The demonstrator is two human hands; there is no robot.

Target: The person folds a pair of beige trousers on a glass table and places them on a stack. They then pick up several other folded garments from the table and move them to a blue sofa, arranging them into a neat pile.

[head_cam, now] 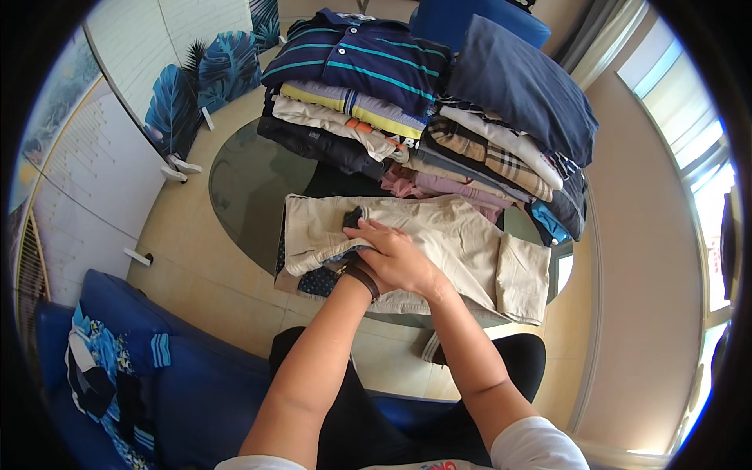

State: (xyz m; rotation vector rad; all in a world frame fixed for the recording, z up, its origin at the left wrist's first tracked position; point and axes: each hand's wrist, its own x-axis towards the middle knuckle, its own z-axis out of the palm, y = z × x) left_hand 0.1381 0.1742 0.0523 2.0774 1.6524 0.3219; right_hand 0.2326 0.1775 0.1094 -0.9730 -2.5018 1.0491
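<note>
Beige cotton trousers (446,235) lie partly folded across the near part of an oval glass table (241,182). My right hand (396,252) rests on them with its fingers stretched to the left, crossing over my left hand (379,279). The left hand, with a dark strap on its wrist, is mostly hidden under the right hand and the cloth, so its grip does not show. By the fingertips a small dark patch of cloth (353,218) shows. Dark blue dotted fabric (317,282) shows beneath the trousers' left part.
Two tall piles of folded clothes stand behind the trousers, one topped by a striped polo shirt (358,56), the other by a dark grey-blue garment (523,88). Loose clothes (97,376) lie on a blue sofa (194,388) at the left. A wall (634,235) runs along the right.
</note>
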